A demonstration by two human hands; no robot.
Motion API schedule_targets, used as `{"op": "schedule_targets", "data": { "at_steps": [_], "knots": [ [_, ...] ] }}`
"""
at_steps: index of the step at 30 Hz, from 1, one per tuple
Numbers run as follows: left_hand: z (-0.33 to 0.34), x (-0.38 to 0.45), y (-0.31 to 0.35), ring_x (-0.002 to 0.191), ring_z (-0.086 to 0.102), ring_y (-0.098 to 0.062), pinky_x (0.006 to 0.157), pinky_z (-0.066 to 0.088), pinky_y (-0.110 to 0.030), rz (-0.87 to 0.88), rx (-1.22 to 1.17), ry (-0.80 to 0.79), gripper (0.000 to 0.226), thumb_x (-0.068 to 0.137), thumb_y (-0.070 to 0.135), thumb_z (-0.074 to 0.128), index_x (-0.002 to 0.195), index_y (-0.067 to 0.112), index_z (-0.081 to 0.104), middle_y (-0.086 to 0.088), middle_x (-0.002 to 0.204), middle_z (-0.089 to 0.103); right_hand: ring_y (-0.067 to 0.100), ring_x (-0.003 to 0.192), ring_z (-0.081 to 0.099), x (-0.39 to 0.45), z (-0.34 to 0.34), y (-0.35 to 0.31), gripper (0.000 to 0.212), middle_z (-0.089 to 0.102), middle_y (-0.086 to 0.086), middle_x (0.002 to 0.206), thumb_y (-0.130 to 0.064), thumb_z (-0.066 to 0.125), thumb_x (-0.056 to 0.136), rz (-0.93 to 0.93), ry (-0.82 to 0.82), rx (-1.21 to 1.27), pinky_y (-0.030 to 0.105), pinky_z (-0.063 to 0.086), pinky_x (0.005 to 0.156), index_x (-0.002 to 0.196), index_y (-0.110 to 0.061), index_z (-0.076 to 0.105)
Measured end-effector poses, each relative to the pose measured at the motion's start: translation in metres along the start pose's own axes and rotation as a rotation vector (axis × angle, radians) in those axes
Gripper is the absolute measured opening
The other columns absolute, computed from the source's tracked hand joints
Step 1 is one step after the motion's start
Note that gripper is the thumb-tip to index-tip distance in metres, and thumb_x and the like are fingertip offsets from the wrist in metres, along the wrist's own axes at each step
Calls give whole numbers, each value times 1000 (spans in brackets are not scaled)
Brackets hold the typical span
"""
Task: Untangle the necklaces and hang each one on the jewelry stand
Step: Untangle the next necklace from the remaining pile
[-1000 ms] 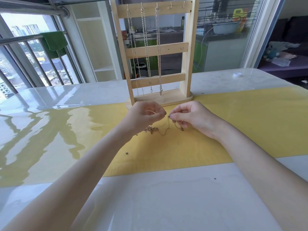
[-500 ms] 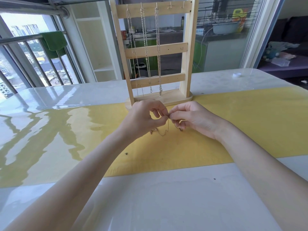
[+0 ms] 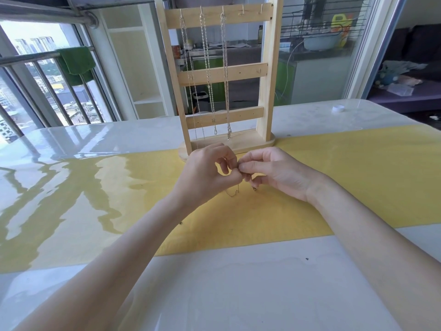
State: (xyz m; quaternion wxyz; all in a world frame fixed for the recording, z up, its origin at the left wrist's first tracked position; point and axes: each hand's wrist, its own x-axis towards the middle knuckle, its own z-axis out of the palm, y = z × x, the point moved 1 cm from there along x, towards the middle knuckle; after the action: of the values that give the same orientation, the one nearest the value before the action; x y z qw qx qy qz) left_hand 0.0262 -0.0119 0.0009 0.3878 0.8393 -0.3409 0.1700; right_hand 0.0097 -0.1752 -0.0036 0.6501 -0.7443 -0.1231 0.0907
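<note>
A thin gold necklace (image 3: pixel 235 192) hangs in a small loop below my two hands, just above the yellow runner (image 3: pixel 334 177). My left hand (image 3: pixel 207 173) and my right hand (image 3: pixel 274 173) meet fingertip to fingertip and each pinches the chain. Its clasp end (image 3: pixel 254 188) dangles under my right hand. Most of the chain is hidden by my fingers. Right behind my hands stands the wooden jewelry stand (image 3: pixel 266 75), with three silver chains (image 3: pixel 207 75) hanging from the left hooks of its top bar. The two right hooks on that bar are bare.
The stand sits on a glossy white table (image 3: pixel 238 283) crossed by the yellow runner. A small white cap (image 3: pixel 338 108) lies at the back right. A window with railings is at the left, a glass door behind.
My left hand has come up and to the right until its fingertips meet my right hand's. The tangled bunch that lay on the runner is now lifted, with only a small loop showing.
</note>
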Motion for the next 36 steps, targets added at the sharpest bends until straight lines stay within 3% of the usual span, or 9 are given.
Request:
{"op": "schedule_targets", "data": {
  "at_steps": [3, 6, 10, 15, 19, 26, 31, 36],
  "knots": [
    [0, 1, -2, 62, 55, -3, 59, 48, -23, -27, 4, 19, 8, 64, 26, 59, 63, 29, 51, 13, 63, 54, 11, 79, 54, 2, -3, 0, 5, 62, 1, 85, -10, 63, 88, -29, 78, 7, 22, 47, 64, 92, -8, 66],
    [-1, 1, -2, 62, 55, -4, 58, 46, -20, -36, 19, 27, 13, 64, 24, 59, 61, 32, 49, 13, 62, 54, 6, 73, 57, 2, -7, -4, 8, 64, -1, 81, -3, 65, 84, -117, 188, 40, 20, 46, 62, 86, -11, 64],
    [0, 1, -4, 65, 56, -9, 57, 45, -20, -17, 76, 17, 6, 63, 25, 59, 64, 26, 53, 12, 62, 55, 7, 71, 57, 2, -1, -8, 17, 64, 0, 79, 1, 70, 80, -147, 133, -84, 15, 44, 60, 87, -12, 62],
    [1, 1, -4, 61, 55, -13, 54, 42, -17, 40, 149, 4, 6, 62, 24, 59, 65, 24, 54, 15, 59, 51, 4, 69, 59, 2, 2, -11, 22, 65, -3, 74, 3, 70, 79, -144, 117, -156, 14, 48, 69, 90, -14, 61],
    [3, 0, -4, 54, 52, -9, 53, 46, -23, 105, 214, -29, 7, 62, 23, 59, 65, 26, 54, 18, 58, 47, 1, 61, 53, 1, 5, -14, 25, 64, -3, 71, 7, 67, 80, -134, 82, -263, 11, 45, 67, 91, -14, 57],
    [4, -1, -3, 52, 52, -5, 55, 46, -22, 76, 155, -69, 8, 60, 23, 62, 63, 26, 56, 19, 56, 49, 7, 62, 44, 1, 10, -15, 30, 57, -6, 68, 10, 62, 76, -132, 42, -350, 18, 40, 65, 86, -16, 49],
    [4, -2, -2, 55, 53, -1, 55, 44, -13, 3, 49, -26, 5, 62, 21, 62, 65, 21, 59, 17, 53, 52, 11, 69, 43, 2, 11, -9, 31, 54, -3, 72, 12, 59, 77, -151, 93, -205, 20, 40, 69, 87, -15, 47],
    [6, -3, 2, 52, 51, -1, 54, 40, -9, -48, -48, 94, 13, 67, 4, 68, 63, 14, 60, 16, 54, 53, 13, 67, 43, 5, 16, -4, 32, 50, -2, 70, 16, 53, 78, -162, 150, 131, 20, 38, 64, 83, -15, 46]
  ]
}}
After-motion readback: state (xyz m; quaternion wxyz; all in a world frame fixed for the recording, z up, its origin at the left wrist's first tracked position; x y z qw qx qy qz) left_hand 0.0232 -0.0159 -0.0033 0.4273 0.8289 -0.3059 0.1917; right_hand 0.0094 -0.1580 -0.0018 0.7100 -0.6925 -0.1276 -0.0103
